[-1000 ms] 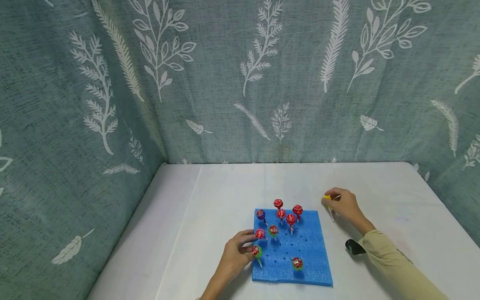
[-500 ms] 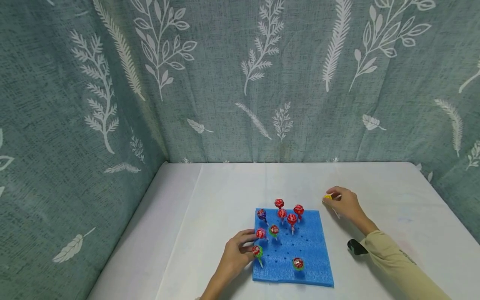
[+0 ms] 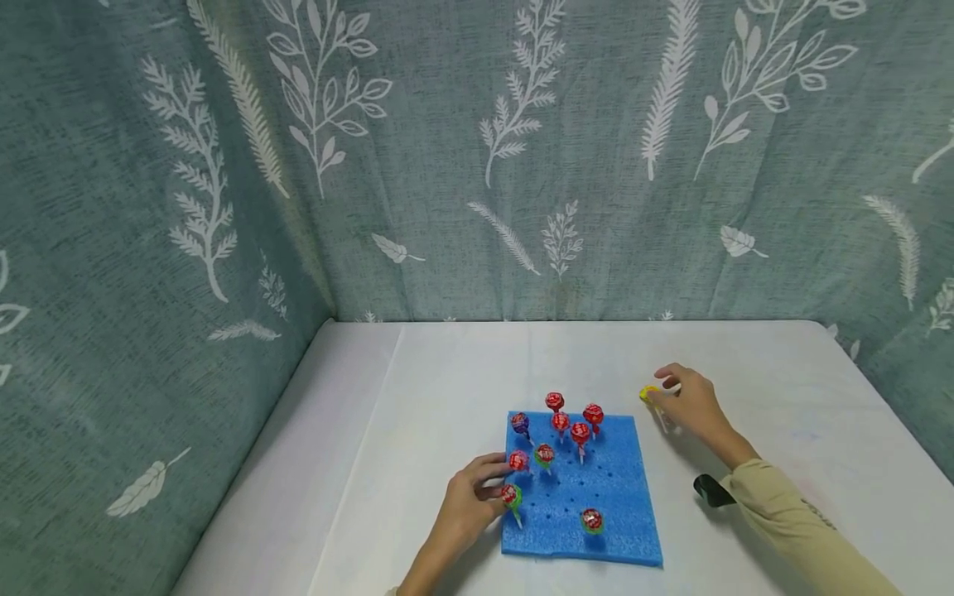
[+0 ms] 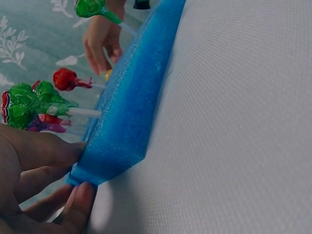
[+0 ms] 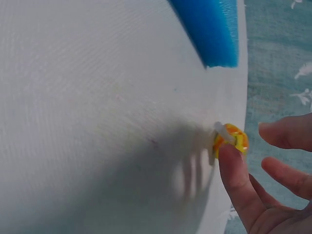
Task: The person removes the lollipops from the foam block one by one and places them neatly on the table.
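A blue foam board (image 3: 619, 488) with small holes lies on the table, several wrapped lollipops upright in it. My left hand (image 3: 468, 502) grips the board's left edge, thumb on top and fingers at the side in the left wrist view. Right by that hand stand a green-and-red lollipop (image 3: 511, 497) and a pink one (image 3: 517, 461). Beyond the board's far right corner, a yellow lollipop (image 3: 647, 394) is at my right hand (image 3: 691, 406). One digit overlaps its wrapped head (image 5: 236, 135) in the right wrist view, while the other fingers are spread away from it.
A dark object (image 3: 711, 491) lies on the white table (image 3: 417, 397) beside the right sleeve. Red lollipops (image 3: 580, 433) cluster at the board's far side, with a lone one (image 3: 592, 521) near its front. A patterned curtain (image 3: 447, 165) stands behind the table.
My right hand's fingers have come apart from around the yellow lollipop and lifted slightly away, leaving its yellow head more exposed. My left hand keeps its place on the foam board.
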{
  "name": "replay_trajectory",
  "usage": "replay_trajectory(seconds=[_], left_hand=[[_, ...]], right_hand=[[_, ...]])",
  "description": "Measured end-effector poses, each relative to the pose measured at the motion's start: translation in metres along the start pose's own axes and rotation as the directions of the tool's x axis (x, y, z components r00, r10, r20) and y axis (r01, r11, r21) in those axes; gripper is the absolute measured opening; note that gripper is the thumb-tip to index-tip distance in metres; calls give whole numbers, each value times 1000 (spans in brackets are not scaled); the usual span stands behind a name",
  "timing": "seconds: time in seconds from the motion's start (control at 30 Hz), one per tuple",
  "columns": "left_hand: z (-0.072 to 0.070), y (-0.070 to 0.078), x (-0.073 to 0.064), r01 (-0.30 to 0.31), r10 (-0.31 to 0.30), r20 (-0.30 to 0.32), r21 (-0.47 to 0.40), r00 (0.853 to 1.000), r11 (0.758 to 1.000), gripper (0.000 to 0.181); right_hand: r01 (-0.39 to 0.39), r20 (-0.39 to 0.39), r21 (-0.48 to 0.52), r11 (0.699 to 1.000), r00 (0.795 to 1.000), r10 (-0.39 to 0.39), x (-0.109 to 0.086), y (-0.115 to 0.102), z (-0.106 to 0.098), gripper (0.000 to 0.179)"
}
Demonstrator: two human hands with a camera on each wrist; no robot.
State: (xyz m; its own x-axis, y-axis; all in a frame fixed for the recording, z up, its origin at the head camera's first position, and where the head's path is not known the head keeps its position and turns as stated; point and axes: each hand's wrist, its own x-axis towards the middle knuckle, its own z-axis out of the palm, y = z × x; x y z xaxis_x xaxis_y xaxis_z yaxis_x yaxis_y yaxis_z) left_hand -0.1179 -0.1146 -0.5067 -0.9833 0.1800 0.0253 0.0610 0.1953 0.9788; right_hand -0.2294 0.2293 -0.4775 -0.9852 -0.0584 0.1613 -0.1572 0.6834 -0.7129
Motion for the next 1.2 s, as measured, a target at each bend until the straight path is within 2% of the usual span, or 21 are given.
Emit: replay_trajectory(seconds=[0.2,0.33,0.43,0.53,0.57,0.7,0.97,1.2], left_hand=[[1,-2,-1,17,-17,-3,30,1000,999,44],[2,-1,-1,6,-6,-2,18,1000,1000,44],[2,14,-5,-11,11,-1,12,1000,1000,41],[2,15,-5,-19,19,1,12,1000,1000,40],[2,15,-5,-22,22,0,15,1000,1000,41],[2,-3,0,-12,12,-8,17,1000,1000,44],[1,-4,0,6,-6,-17,29,1000,1000,43],[1,-3,-1,-4,4,-13,-12,1000,1000,43]], right_hand=[[27,10,7,1000,1000,-27,-3,-5,-6,36],[67,13,6,998,998,-67,-5,-8,-9,34],[106,4,-25,994,994,-105,-6,-11,-10,33],[149,-6,-49,988,989,-150,-8,-15,-11,31],[162,-8,-54,985,987,-163,-9,-17,-12,31],[203,-5,-48,978,979,-203,-12,-22,-13,30],[240,-2,-49,970,971,-240,-15,-34,-12,27],[235,13,-42,971,972,-234,-21,-46,-11,27]])
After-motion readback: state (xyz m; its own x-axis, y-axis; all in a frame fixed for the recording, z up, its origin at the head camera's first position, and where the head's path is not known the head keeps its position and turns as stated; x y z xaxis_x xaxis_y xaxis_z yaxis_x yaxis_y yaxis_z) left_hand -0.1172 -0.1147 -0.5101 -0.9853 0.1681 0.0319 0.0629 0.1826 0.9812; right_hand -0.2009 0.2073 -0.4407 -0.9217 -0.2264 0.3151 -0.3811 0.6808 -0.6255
